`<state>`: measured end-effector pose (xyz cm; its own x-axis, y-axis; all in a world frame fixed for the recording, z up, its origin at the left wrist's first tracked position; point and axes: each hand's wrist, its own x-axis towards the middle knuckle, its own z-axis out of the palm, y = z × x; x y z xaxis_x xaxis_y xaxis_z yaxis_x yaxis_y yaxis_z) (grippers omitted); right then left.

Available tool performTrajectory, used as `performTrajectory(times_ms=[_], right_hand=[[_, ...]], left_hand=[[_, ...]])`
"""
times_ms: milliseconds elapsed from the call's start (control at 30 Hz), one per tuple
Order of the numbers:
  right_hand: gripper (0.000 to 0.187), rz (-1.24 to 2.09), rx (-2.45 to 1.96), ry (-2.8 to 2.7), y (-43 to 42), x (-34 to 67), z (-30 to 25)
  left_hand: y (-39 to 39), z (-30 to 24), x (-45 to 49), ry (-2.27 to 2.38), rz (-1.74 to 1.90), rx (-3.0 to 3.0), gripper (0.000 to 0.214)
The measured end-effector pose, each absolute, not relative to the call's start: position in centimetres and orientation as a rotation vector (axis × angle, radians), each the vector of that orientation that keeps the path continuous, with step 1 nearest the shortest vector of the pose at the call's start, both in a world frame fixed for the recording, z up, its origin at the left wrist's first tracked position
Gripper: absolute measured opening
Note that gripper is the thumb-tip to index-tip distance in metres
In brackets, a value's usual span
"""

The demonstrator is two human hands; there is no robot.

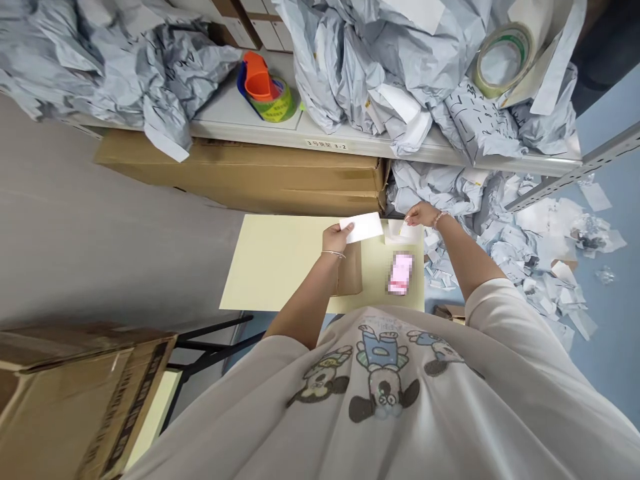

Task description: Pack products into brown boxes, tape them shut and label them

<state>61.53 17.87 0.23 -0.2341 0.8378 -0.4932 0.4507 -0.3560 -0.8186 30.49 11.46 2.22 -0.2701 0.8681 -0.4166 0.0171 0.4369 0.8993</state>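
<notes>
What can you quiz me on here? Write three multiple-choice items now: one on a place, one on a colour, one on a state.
1. Where is the wide roll of packing tape?
A) On the pale yellow board
B) On the white shelf, among grey plastic mailers
C) On the floor

2. What colour is the cup-shaped plastic piece in the blue plastic tray?
A) Orange
B) White
C) Black

3. What does the left hand hold?
A) Nothing
B) A brown cardboard box
C) A white rectangular card

1 B: the roll lies on the mailers on the shelf.
2 A: the piece shows bright orange.
3 C: the card is pinched between thumb and fingers.
</notes>
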Motion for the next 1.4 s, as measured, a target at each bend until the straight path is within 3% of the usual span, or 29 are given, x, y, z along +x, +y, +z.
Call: performTrajectory(times_ms=[133, 200, 267, 367, 467, 1167, 1300, 1400], right_hand=[[0.04, 1.363, -1.652, -1.369, 16.7, 60.2, 0.9], [0.04, 1.294, -1.631, -1.281, 15.1, 58.2, 2.0], [0.036, 1.426, -1.516, -1.197, 12.6, 55.7, 3.6], [0.045, 1.704, -1.225, -1.108, 8.3, 52.8, 6.6], [0.05, 1.774, -1.114, -1.0, 4.9, 51.3, 9.4], [0.04, 1.575, -1.182, -0.83, -2.4, 45.3, 17.9], [0.038, 1.458, -1.211, -0.75, -3.3, 43.1, 18.2], [0.036, 1.343, -1.234, -0.703, -3.8, 41.5, 18.0]], left_hand=[[11.1, 3.5, 28.9, 1.546, 1.076, 0.66, 0.05], [10.5, 5.0, 28.3, 1.455, 1.032, 0.688, 0.056], [9.9, 6.8, 27.8, 1.369, 0.977, 0.755, 0.059], [9.0, 9.3, 27.1, 1.312, 0.919, 0.827, 0.06], [8.3, 11.1, 26.6, 1.292, 0.907, 0.848, 0.061], [7.4, 15.9, 23.4, 1.054, 0.763, 1.297, 0.059], [6.0, 17.0, 23.9, 1.333, 0.984, 1.761, 0.041], [3.6, 18.7, 24.3, 1.185, 1.034, 2.046, 0.014]])
